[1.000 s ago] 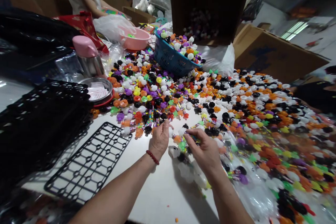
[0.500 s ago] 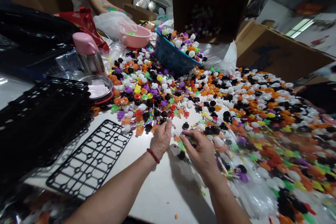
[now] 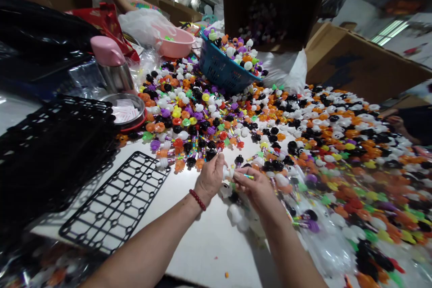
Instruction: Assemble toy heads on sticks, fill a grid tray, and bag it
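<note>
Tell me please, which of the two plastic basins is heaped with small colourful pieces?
The blue basin with holes in its wall; in the pink basin to its left, only some green shows.

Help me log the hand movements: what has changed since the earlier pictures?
The left hand has moved slightly right and the right hand slightly left, bringing them closer around a small white piece. No clear grab or release shows. The blue basket and pink-lidded flask stayed put.
</note>
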A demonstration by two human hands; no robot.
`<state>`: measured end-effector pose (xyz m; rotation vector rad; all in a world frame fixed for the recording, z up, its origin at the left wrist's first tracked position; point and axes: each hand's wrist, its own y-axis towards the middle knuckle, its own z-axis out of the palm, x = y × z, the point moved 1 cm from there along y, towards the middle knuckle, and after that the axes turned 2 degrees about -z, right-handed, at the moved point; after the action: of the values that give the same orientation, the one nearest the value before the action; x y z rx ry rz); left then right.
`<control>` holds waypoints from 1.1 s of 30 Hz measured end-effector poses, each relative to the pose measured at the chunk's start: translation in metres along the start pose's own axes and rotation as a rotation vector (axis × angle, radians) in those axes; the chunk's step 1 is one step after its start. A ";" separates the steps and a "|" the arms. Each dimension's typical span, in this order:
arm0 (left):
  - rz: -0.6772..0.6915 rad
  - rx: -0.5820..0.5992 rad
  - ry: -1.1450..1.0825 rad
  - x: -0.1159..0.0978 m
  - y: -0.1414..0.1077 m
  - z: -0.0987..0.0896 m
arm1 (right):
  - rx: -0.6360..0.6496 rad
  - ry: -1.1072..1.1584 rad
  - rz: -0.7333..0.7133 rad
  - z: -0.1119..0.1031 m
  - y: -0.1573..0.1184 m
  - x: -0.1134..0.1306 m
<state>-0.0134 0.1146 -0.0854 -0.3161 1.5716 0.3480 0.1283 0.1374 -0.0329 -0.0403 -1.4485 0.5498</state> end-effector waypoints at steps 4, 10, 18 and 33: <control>0.037 -0.055 0.053 0.000 -0.005 0.000 | -0.016 -0.100 -0.052 0.008 -0.007 -0.012; 0.057 -0.082 0.113 -0.001 -0.009 -0.005 | -0.065 -0.222 -0.201 0.027 -0.011 -0.016; 0.051 0.003 -0.014 -0.014 -0.002 -0.011 | 0.061 -0.122 -0.070 0.000 0.005 -0.004; 0.081 -0.033 0.183 -0.007 -0.011 -0.007 | 0.176 -0.934 -0.626 0.022 -0.018 -0.005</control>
<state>-0.0153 0.1019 -0.0785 -0.3172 1.7629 0.4181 0.1138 0.1134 -0.0277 0.8850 -2.1668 0.1531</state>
